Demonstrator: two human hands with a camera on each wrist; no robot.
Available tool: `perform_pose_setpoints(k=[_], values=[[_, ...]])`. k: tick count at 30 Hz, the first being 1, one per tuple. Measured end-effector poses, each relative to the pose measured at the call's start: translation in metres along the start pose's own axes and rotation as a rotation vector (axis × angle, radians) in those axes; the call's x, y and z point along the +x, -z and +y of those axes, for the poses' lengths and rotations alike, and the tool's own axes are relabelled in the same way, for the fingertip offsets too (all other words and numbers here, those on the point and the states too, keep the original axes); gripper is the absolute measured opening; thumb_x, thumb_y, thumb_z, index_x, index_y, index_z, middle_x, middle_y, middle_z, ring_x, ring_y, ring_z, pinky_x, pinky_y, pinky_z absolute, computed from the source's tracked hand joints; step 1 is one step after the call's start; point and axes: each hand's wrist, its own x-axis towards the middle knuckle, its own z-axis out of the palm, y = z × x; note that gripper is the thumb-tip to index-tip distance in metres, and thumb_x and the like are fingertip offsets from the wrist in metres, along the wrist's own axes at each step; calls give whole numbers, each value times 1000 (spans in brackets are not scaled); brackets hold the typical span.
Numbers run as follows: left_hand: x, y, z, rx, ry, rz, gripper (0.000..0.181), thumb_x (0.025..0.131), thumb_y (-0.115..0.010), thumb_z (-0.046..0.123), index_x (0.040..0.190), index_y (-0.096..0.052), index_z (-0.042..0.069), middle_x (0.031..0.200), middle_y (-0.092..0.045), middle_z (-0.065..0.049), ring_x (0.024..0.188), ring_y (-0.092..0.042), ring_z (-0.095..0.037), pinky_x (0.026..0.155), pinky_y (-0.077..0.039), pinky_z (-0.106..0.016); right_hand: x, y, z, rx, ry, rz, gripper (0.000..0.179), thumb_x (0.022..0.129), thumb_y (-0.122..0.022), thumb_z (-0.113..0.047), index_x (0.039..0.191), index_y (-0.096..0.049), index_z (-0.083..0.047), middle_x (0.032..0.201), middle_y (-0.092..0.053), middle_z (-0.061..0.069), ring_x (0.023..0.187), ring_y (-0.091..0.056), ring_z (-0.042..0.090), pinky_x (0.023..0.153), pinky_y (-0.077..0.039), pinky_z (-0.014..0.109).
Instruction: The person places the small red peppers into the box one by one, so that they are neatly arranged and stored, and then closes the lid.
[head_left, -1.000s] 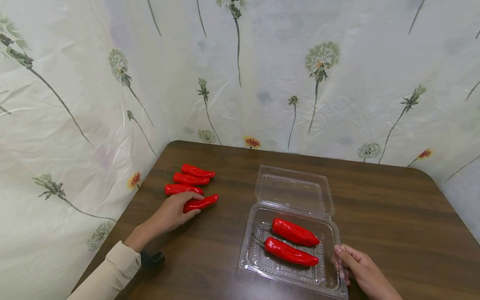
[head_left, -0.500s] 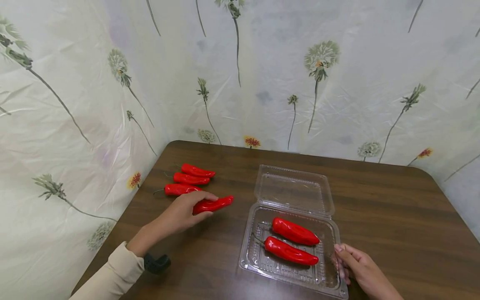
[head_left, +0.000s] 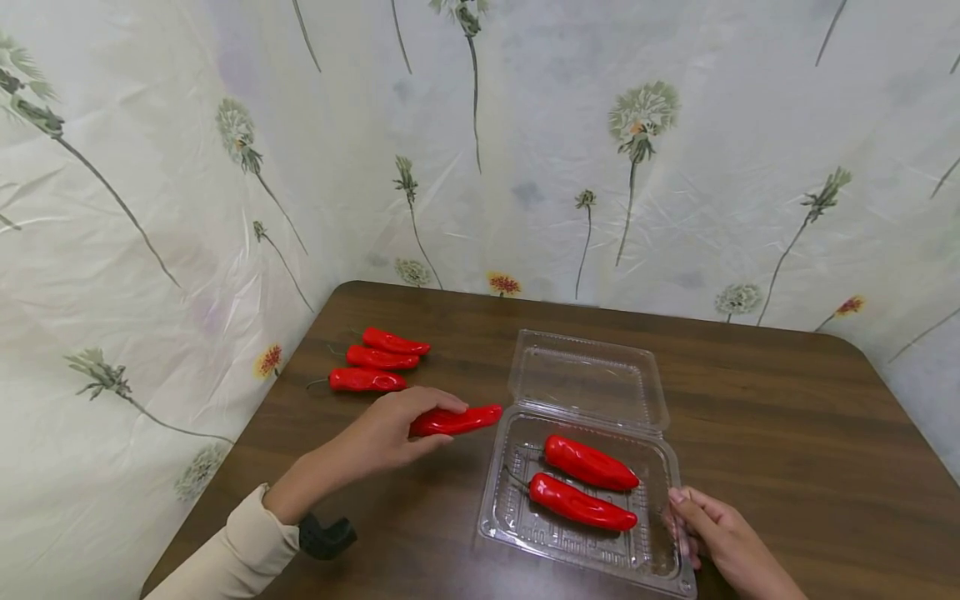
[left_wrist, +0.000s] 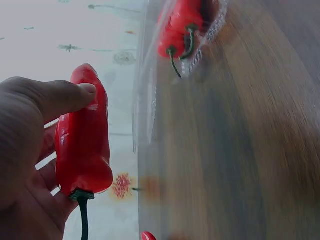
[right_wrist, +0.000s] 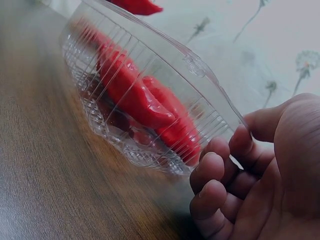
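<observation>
My left hand [head_left: 390, 429] holds a red chili pepper [head_left: 457, 420] above the table, its tip near the left rim of a clear plastic container [head_left: 491, 479]. In the left wrist view the thumb presses on the held pepper [left_wrist: 85, 145], whose green stem hangs toward the camera. Two red peppers lie side by side in the container, one farther back [head_left: 590, 463] and one nearer [head_left: 582, 503]. Its lid [head_left: 588, 375] is folded back on the table. At the container's right side my right hand [head_left: 723, 537] pinches the rim between thumb and fingers.
Three more red peppers lie in a row at the table's left: a far one [head_left: 395, 342], a middle one [head_left: 381, 358] and a near one [head_left: 366, 380]. The brown wooden table [head_left: 787, 417] meets a flower-patterned sheet [head_left: 540, 167] at the back and left.
My left hand has lifted the pepper from beside the row and carried it right, toward the container. The right hand and the container have stayed in place.
</observation>
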Motion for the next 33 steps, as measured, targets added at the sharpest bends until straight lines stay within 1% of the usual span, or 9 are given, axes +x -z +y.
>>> perform_pose_setpoints(k=[6, 10, 12, 16, 21, 25, 28, 33], values=[[8, -5, 11, 3, -15, -32, 43, 88, -79, 14, 128, -65, 19, 125, -66, 8, 105, -61, -10, 90, -54, -30, 0, 0, -1, -10, 3, 5, 39, 112, -34, -21, 95, -52, 9, 73, -56, -2, 58, -53, 14, 52, -52, 31], [15, -11, 21, -7, -24, -82, 42, 90, -77, 16, 129, -65, 20, 126, -66, 7, 106, -60, -10, 89, -53, -27, 0, 0, -1, -8, 0, 6, 40, 112, -34, -21, 95, -52, 10, 74, -56, -2, 59, -52, 12, 52, -52, 31], [18, -14, 27, -11, -32, -113, 41, 90, -77, 18, 130, -64, 21, 127, -65, 7, 110, -60, -10, 91, -53, -26, 0, 0, -1, -7, -3, 3, 40, 112, -33, -21, 95, -52, 10, 74, -56, -3, 59, -52, 10, 52, -51, 31], [24, -22, 38, -21, -79, -159, 41, 92, -76, 20, 131, -64, 20, 130, -65, 6, 118, -59, -9, 97, -50, -26, 0, 0, -1, -6, -2, -6, 41, 112, -33, -21, 95, -51, 10, 73, -56, -4, 59, -52, 7, 52, -51, 30], [33, -34, 49, -26, -136, -214, 43, 91, -76, 19, 132, -63, 19, 131, -65, 6, 122, -57, -7, 100, -47, -22, 0, 1, -1, 3, 3, -22, 41, 112, -32, -21, 95, -50, 11, 73, -56, -5, 59, -52, 7, 52, -51, 30], [40, -44, 59, 7, -188, -263, 44, 91, -76, 20, 133, -63, 18, 132, -65, 6, 123, -57, -7, 100, -46, -19, -1, 1, -1, 2, 2, -19, 40, 112, -32, -21, 94, -50, 10, 73, -56, -5, 59, -52, 6, 52, -51, 30], [46, -54, 65, 28, -216, -295, 43, 92, -76, 22, 132, -63, 19, 132, -65, 6, 124, -57, -7, 101, -45, -19, 0, 1, 0, 6, 18, -17, 39, 112, -32, -19, 94, -50, 10, 72, -56, -3, 58, -52, 9, 51, -51, 30], [52, -71, 73, 32, -259, -345, 41, 92, -75, 25, 131, -62, 21, 130, -64, 10, 121, -56, -3, 102, -42, -16, 0, 1, 3, 19, 47, -8, 37, 112, -32, -16, 93, -50, 10, 72, -55, 0, 58, -51, 15, 50, -50, 31]])
